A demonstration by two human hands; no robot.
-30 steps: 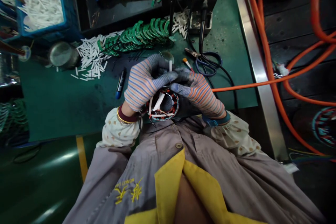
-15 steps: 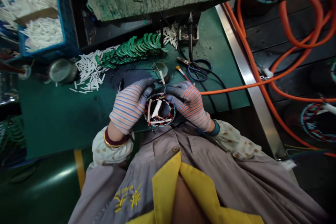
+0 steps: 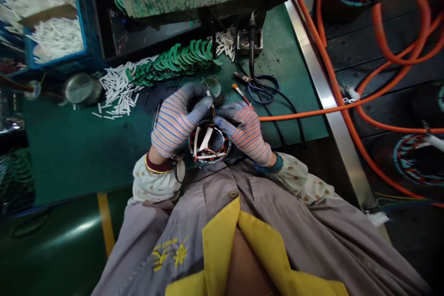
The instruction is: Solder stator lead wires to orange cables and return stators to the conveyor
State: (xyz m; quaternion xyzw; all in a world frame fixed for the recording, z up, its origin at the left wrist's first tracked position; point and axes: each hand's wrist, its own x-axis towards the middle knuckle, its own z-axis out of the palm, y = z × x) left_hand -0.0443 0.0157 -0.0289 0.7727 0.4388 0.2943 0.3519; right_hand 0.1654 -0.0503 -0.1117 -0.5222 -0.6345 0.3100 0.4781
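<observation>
A round motor stator (image 3: 209,144) with copper windings and white sleeved leads sits at the near edge of the green bench, close to my body. My left hand (image 3: 178,119), in a striped glove, curls over its far left rim with fingertips pinched on a thin wire lead. From the right, my right hand (image 3: 244,130), gloved the same way, grips the stator's rim, its fingers pressed to the same lead bundle. The fingertips of both hands meet above the stator's far edge.
A row of green curved circuit boards (image 3: 173,62) and loose white sleeves (image 3: 116,89) lie farther back. A blue crate of white sleeves (image 3: 52,32) stands at the back left beside a metal cup (image 3: 79,89). Blue-handled scissors (image 3: 262,88), a small brush and orange cables (image 3: 347,106) lie to the right.
Both hands have stayed on the stator and closed in again over its far rim after spreading a little. The view shifted slightly; the stator sits a bit nearer the bench edge.
</observation>
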